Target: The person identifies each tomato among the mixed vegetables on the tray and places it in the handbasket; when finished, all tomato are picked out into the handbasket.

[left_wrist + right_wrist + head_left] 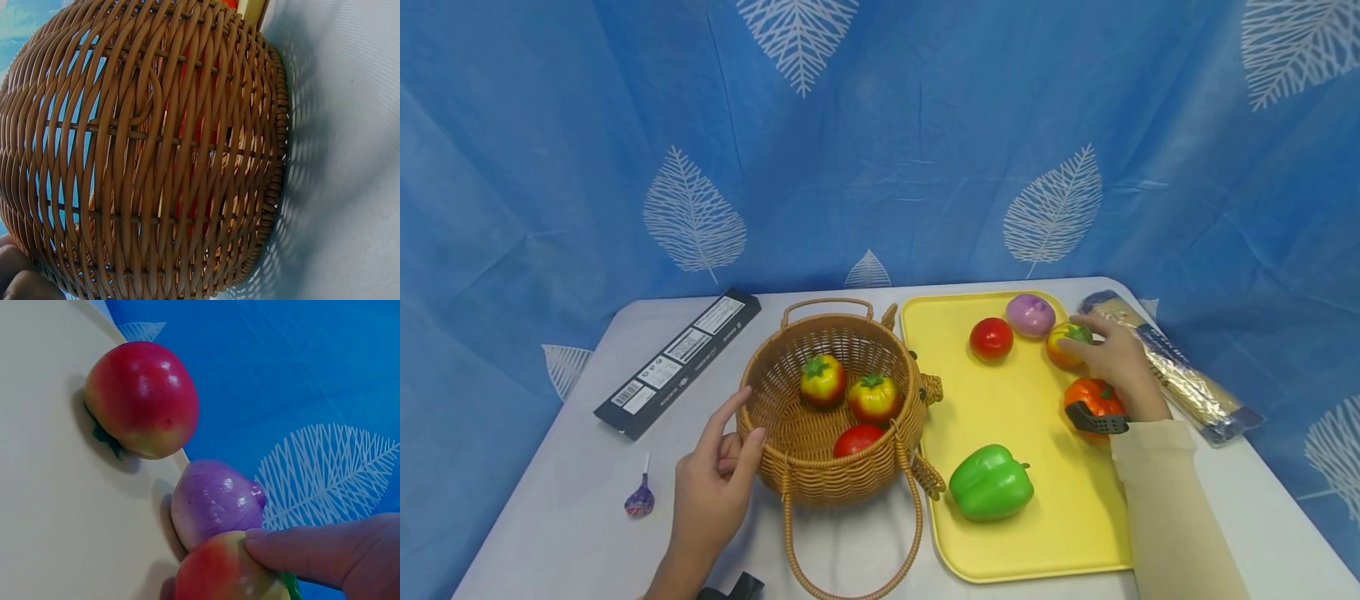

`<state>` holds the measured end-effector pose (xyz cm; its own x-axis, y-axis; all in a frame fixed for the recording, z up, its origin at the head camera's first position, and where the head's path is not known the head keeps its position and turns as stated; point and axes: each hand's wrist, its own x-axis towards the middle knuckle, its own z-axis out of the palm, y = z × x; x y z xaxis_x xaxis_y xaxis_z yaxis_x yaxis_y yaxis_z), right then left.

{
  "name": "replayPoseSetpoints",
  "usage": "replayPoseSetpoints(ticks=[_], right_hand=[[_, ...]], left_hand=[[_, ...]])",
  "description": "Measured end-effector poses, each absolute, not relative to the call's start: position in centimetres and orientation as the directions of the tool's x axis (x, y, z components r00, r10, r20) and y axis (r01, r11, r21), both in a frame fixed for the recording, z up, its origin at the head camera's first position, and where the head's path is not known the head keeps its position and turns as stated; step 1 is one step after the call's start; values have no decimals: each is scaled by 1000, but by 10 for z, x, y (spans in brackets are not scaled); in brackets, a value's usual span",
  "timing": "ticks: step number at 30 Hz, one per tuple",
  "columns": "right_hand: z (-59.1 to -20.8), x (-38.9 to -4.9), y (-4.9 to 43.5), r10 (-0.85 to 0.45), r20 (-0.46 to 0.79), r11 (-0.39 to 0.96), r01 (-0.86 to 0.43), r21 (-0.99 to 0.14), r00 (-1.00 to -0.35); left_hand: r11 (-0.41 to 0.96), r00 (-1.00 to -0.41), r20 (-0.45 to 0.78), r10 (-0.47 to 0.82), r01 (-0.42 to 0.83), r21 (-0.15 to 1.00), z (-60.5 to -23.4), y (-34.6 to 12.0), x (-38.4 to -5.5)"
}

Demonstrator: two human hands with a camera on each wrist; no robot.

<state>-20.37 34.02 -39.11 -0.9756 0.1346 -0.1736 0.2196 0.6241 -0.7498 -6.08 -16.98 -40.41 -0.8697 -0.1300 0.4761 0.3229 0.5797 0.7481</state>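
A brown wicker basket (831, 483) holds two yellow-and-red tomatoes (875, 398) with green tops and a red fruit or vegetable (857, 439) partly hidden by the front wall. My left hand (718, 483) rests against the basket's left rim, index finger and thumb extended. In the left wrist view, the woven wall (144, 156) hides most of the inside. My right hand (1116, 358) grips a yellow-and-red tomato (1063, 346) at the right side of the yellow tray (1000, 408); a digit presses on that tomato (231, 569) in the right wrist view.
On the tray lie a purple onion (1031, 315), a red tomato (991, 339), a green bell pepper (992, 483) and an orange pumpkin-like vegetable (1093, 397) beneath my right wrist. A black box (681, 358) and a lollipop (640, 498) lie left; a foil-like package (1180, 371) lies right.
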Motion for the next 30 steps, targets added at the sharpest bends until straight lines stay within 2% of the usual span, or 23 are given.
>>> replayPoseSetpoints(ticks=[10, 24, 30], right_hand=[[-388, -203, 340, 177, -126, 638, 211, -741, -976], [-372, -199, 332, 188, 9, 649, 117, -752, -982], [-361, -195, 325, 202, 9, 647, 127, -752, -979]], left_hand=[[583, -865, 486, -127, 332, 742, -404, -170, -61], [581, -858, 497, -125, 343, 738, -403, -169, -60], [583, -851, 511, -125, 353, 731, -404, -169, -60]])
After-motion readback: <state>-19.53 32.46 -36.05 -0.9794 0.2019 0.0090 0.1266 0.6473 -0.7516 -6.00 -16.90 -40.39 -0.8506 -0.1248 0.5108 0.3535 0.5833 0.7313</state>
